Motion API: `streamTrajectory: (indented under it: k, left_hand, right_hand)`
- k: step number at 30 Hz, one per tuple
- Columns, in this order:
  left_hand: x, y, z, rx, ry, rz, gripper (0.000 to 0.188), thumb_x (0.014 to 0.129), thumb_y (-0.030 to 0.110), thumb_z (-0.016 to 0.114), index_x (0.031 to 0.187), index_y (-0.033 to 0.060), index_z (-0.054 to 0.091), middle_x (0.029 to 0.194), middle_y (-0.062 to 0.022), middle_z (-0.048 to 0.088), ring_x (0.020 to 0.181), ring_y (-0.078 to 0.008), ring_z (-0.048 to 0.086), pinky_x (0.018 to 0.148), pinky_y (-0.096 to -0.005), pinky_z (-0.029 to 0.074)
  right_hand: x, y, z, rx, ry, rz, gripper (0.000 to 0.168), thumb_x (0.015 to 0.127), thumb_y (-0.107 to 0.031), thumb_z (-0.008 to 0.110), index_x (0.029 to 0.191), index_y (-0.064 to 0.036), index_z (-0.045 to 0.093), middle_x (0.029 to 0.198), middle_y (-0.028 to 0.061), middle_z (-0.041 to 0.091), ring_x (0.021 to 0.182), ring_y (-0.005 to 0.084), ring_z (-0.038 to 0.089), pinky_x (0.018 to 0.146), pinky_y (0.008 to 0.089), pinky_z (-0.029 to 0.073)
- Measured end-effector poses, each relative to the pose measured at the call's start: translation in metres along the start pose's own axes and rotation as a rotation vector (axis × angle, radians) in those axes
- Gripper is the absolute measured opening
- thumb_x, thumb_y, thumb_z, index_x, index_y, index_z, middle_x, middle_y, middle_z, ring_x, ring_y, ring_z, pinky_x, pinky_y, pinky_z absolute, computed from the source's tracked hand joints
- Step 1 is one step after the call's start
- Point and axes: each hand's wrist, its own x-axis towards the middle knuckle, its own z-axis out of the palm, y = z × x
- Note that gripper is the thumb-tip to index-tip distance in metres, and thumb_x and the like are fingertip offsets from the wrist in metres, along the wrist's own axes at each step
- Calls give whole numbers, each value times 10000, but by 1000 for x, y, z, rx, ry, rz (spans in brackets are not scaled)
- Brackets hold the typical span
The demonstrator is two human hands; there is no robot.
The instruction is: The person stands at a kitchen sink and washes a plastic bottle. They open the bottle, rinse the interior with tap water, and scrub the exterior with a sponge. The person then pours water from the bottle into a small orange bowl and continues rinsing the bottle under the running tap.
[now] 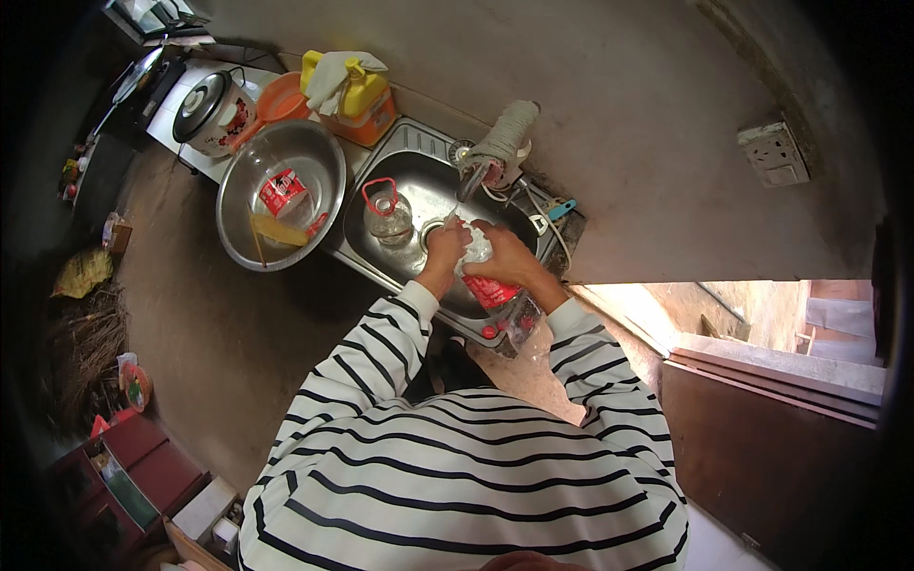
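My left hand (446,250) and my right hand (505,255) are together over the sink basin (428,168), just below the tap (468,187). Between them they grip a whitish, partly translucent object (477,246), its exact kind hidden by my fingers. Close under my right hand shows a clear plastic bottle with a red label (491,291); whether it joins the whitish object, I cannot tell. A clear plastic jug with a red handle (388,218) stands in the basin, left of my hands. Red caps (489,332) sit by the sink's front rim.
Left of the sink, a large metal bowl (335,160) holds a red-labelled clear plastic piece (284,193) and a yellowish item (280,230). Behind are a rice cooker (213,114), an orange dipper (283,98) and a yellow jug (364,96). Cloth wraps the tap pipe (507,132).
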Motion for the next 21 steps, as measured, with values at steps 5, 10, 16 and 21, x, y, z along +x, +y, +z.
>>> streamTrajectory:
  k: [5,10,16,21]
  left_hand:
    - [-6,6,0,-88,-102,-79,273,968,235,575,1125,13,592,1000,-111,659,972,-239,666,799,-335,546]
    - [-14,42,-1,-400,-276,-172,578,983,532,448,1179,-1,554,1043,-177,661,1021,-341,646,961,-466,491]
    - [-25,44,7,-242,52,37,619,986,597,406,1210,44,573,1132,-93,663,1032,-282,630,995,-432,427]
    - [-44,62,-10,-172,-91,-1,489,967,486,555,1207,63,601,1155,-69,640,1007,-192,609,829,-341,512]
  right_hand:
    - [0,17,-11,331,-129,13,754,727,-354,754,1352,-11,507,1166,172,649,1054,268,624,916,370,494]
    - [8,12,-19,672,-264,-44,716,776,-281,732,1403,-45,479,1223,164,634,1111,265,610,971,367,465]
    - [24,-14,-22,-123,58,-217,844,657,-412,750,1375,-45,498,1239,249,589,1101,384,593,961,430,475]
    - [36,-21,-2,-277,178,-470,677,770,-419,700,1351,-129,512,1232,246,574,1115,391,566,949,448,465]
